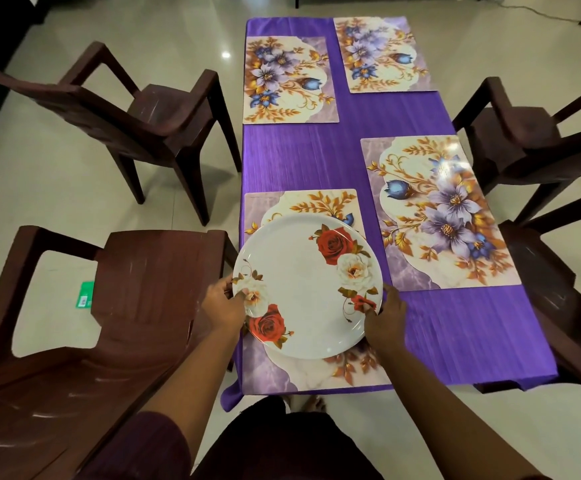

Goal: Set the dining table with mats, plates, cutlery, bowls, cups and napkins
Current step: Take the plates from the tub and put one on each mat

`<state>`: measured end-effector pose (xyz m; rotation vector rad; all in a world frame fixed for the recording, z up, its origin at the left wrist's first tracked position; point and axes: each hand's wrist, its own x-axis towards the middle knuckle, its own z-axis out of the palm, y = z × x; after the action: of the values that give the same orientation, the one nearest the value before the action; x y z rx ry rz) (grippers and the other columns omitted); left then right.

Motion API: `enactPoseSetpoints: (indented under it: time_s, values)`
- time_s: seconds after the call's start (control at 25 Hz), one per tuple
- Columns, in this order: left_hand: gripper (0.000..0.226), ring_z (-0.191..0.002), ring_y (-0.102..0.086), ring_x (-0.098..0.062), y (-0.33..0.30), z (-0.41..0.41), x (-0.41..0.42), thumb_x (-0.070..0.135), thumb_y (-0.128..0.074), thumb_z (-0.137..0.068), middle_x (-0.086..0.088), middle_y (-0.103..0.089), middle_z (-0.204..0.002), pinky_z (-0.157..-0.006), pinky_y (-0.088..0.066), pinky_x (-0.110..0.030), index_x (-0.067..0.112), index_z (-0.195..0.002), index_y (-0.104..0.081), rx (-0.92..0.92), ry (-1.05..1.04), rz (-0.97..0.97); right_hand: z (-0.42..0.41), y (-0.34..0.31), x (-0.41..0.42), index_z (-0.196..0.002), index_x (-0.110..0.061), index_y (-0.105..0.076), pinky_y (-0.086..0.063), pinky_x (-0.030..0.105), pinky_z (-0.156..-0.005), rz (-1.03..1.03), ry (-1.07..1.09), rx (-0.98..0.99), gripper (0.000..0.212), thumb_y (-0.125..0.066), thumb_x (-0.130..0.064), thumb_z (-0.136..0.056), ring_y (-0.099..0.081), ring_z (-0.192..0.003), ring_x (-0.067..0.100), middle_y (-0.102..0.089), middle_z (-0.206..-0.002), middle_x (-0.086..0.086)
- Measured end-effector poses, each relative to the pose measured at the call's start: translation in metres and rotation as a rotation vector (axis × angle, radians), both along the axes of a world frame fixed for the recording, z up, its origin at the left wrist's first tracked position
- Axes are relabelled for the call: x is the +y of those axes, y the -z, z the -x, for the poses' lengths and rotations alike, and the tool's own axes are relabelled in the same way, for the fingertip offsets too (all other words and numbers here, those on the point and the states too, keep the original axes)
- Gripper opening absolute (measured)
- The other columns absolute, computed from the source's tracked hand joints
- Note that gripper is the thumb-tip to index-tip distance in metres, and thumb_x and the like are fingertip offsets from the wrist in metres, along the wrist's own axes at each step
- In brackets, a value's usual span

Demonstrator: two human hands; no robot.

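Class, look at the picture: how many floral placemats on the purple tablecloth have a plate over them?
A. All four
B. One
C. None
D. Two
B: only the near-left placemat has the rose-patterned plate over it, held by the left hand and right hand; the other three placemats show no plate.
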<state>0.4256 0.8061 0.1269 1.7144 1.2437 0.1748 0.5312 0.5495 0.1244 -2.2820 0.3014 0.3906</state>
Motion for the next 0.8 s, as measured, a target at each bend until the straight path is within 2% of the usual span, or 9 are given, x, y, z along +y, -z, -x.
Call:
enactPoseSetpoints:
  time_s: [0.16,0.28,0.4,0.52,0.64,0.8]
  values:
    - [0.040,-0.109,-0.061,-0.028,0.000,0.000,0.000,0.018,-0.072,-0.086,-0.008,-0.060,-0.120,-0.091,-0.054,-0.046,0.019,-0.125,-0.064,0.034,0.067,-0.066,0.002,0.002,0.001,-0.142,-0.014,-0.039,-0.049,0.043,-0.094,0.017,0.000,-0.031,0.061,-0.066,-0.004,-0.088,-0.045,-0.127,0.031,-0.045,-0.135,0.015]
    - [0.044,-0.113,-0.058,-0.028,-0.002,0.001,-0.004,0.009,-0.069,-0.088,-0.013,-0.057,-0.121,-0.092,-0.051,-0.038,0.011,-0.131,-0.060,0.005,0.093,-0.076,0.004,0.001,0.002,-0.142,-0.011,-0.040,-0.046,0.044,-0.099,0.024,0.007,-0.053,0.060,-0.065,-0.002,-0.088,-0.044,-0.129,0.031,-0.046,-0.136,0.015]
    - [0.044,-0.114,-0.057,-0.024,0.001,0.003,-0.006,0.009,-0.067,-0.090,-0.010,-0.057,-0.123,-0.092,-0.051,-0.035,0.013,-0.133,-0.059,-0.044,0.067,-0.024,0.006,-0.002,0.002,-0.141,-0.010,-0.043,-0.047,0.041,-0.098,0.024,0.020,-0.082,0.059,-0.066,-0.001,-0.087,-0.043,-0.129,0.030,-0.041,-0.138,0.016]
    - [0.042,-0.111,-0.063,-0.023,0.007,0.001,-0.006,0.008,-0.069,-0.088,-0.005,-0.063,-0.123,-0.088,-0.057,-0.042,0.020,-0.128,-0.062,-0.125,-0.033,0.082,0.006,-0.007,0.004,-0.139,-0.012,-0.045,-0.048,0.039,-0.096,0.036,0.080,-0.102,0.058,-0.068,-0.004,-0.087,-0.040,-0.127,0.029,-0.034,-0.136,0.016]
    - [0.041,-0.109,-0.065,-0.022,0.007,0.000,-0.007,0.007,-0.066,-0.089,-0.003,-0.065,-0.122,-0.083,-0.059,-0.039,0.022,-0.127,-0.062,-0.142,-0.077,0.130,0.005,-0.006,0.005,-0.138,-0.016,-0.046,-0.049,0.043,-0.097,-0.054,0.089,-0.113,0.054,-0.066,-0.008,-0.089,-0.047,-0.125,0.029,-0.049,-0.132,0.012]
    - [0.040,-0.101,-0.067,-0.017,0.007,0.000,-0.010,0.007,-0.065,-0.090,0.001,-0.065,-0.119,-0.072,-0.059,-0.027,0.023,-0.127,-0.063,-0.245,-0.182,0.253,0.002,-0.009,0.001,-0.138,-0.025,-0.039,-0.054,0.039,-0.084,-0.179,0.082,-0.069,0.049,-0.059,-0.014,-0.095,-0.061,-0.112,0.028,-0.061,-0.127,0.006]
